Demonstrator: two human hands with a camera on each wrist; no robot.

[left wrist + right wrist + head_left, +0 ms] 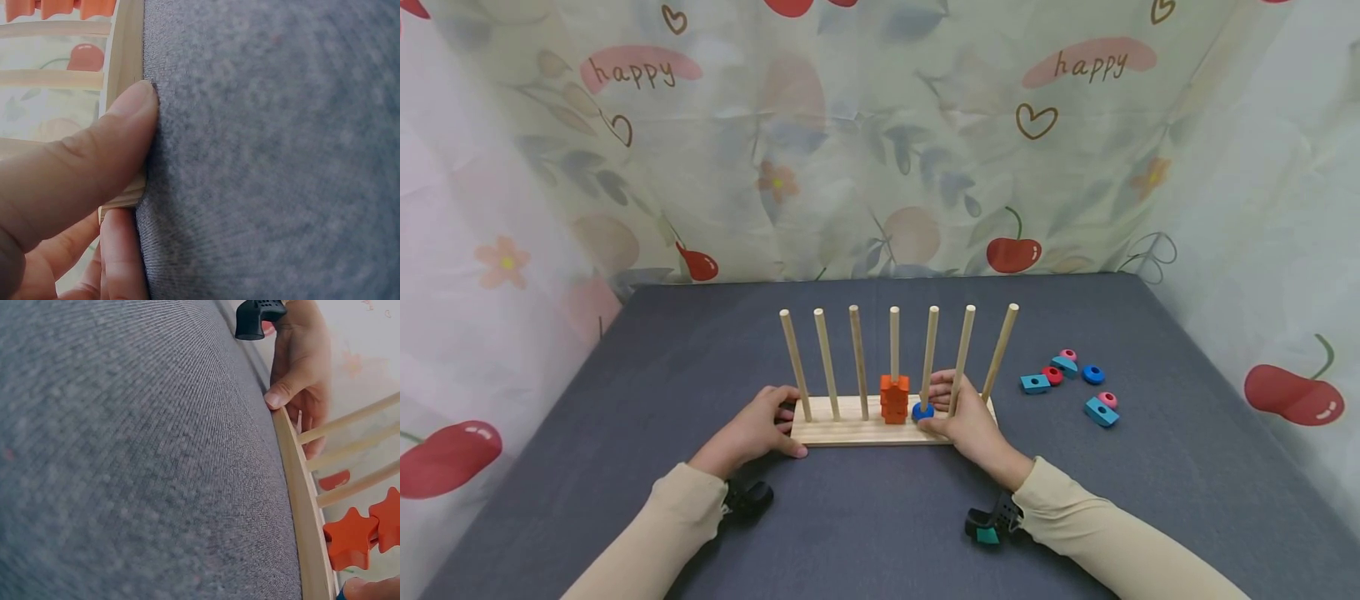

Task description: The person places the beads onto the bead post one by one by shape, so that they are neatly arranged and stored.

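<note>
A wooden base (842, 432) with a row of several upright pegs stands on the table. My left hand (754, 427) grips its left end, and in the left wrist view the thumb (119, 134) lies along the front edge. Orange star-shaped pieces (894, 402) are stacked on the middle peg. Just right of them, a blue ring (918, 412) sits low around its peg. My right hand (972, 429) holds this ring, thumb in front and fingers behind; only a sliver of blue shows beside the thumb (375, 590) in the right wrist view.
Right of the base lie loose pieces: light blue blocks (1034, 384), a light blue half-round piece (1063, 364), a red ring (1052, 376), another blue ring (1093, 374) and pink rings (1107, 400). A patterned curtain (850, 167) encloses the dark grey table (865, 517) at the back and sides.
</note>
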